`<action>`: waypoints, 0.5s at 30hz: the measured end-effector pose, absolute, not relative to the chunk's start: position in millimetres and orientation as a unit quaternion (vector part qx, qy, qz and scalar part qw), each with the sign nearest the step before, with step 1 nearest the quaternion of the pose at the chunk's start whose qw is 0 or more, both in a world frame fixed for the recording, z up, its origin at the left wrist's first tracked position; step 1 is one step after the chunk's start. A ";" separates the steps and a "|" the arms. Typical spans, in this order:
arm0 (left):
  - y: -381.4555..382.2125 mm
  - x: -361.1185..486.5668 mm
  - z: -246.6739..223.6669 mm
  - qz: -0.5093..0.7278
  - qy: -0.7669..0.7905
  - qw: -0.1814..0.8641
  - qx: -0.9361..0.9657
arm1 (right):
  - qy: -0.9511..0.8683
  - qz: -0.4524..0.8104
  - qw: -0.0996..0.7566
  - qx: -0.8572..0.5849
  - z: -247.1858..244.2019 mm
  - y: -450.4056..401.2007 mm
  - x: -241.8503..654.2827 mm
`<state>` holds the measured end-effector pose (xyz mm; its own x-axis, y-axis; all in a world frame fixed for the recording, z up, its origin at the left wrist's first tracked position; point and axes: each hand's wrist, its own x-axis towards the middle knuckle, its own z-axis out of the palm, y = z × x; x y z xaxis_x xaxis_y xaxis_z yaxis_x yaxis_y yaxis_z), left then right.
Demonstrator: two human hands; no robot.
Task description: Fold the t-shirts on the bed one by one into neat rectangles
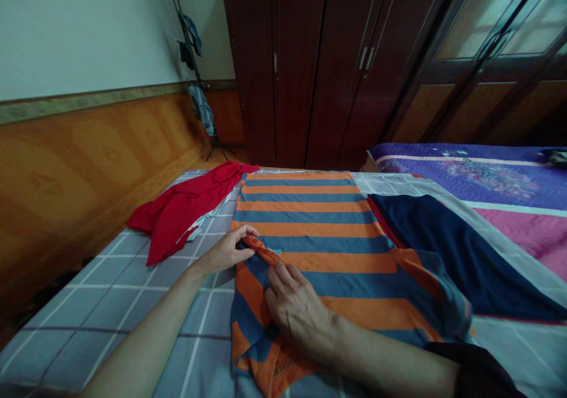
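An orange and grey-blue striped shirt (319,244) lies spread on the bed, its near left part folded over and bunched. My left hand (233,247) is closed at the shirt's left side, thumb and fingers pinching the end of a rolled orange edge. Just right of it, my right hand (301,312) has its fingers closed on the other end of that same edge; its fingertips are partly hidden. One sleeve is turned in at the shirt's right side. Dark lettering shows on the orange cloth below my right wrist.
A crumpled red garment (190,203) lies left of the shirt, and a dark navy garment (460,250) lies right of it. The checked bedsheet (137,303) is underneath. Beyond are a dark wardrobe (301,73), a coat stand (190,43) and a purple bed cover (465,167).
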<state>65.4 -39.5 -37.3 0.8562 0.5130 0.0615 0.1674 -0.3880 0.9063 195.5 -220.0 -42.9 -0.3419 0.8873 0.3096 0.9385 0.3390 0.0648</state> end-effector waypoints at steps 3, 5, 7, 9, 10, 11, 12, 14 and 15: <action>-35.3 60.6 -38.4 0.147 0.201 0.510 0.823 | -0.779 -0.010 0.238 -0.580 -37.7 -217.1 200.1; -32.5 57.9 -38.9 0.142 0.185 0.516 0.824 | -0.721 0.043 0.331 -0.607 -35.2 -213.1 205.4; -30.8 55.9 -37.7 0.140 0.170 0.531 0.818 | -0.660 0.093 0.384 -0.639 -34.0 -208.2 210.4; -30.6 54.5 -34.9 0.133 0.164 0.546 0.811 | -0.626 0.157 0.388 -0.657 -33.2 -204.0 213.4; -30.8 53.8 -33.2 0.128 0.164 0.551 0.808 | -0.622 0.186 0.380 -0.659 -32.8 -202.4 214.0; -31.1 53.2 -31.4 0.124 0.166 0.554 0.807 | -0.623 0.206 0.371 -0.657 -32.4 -201.1 214.0; -31.3 52.7 -30.0 0.122 0.168 0.554 0.806 | -0.627 0.214 0.365 -0.654 -32.2 -200.0 213.7; -31.4 52.1 -28.8 0.123 0.171 0.553 0.806 | -0.631 0.210 0.361 -0.654 -32.6 -198.4 213.0; -31.2 52.3 -29.4 0.124 0.174 0.550 0.807 | -0.627 0.205 0.363 -0.659 -33.3 -197.7 213.0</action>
<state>52.3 -31.2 -29.4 0.9085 0.4177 0.0088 0.1448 -0.3345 0.9312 213.0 -197.7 -33.3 0.1303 0.9742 0.1842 0.6767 0.0484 -0.7347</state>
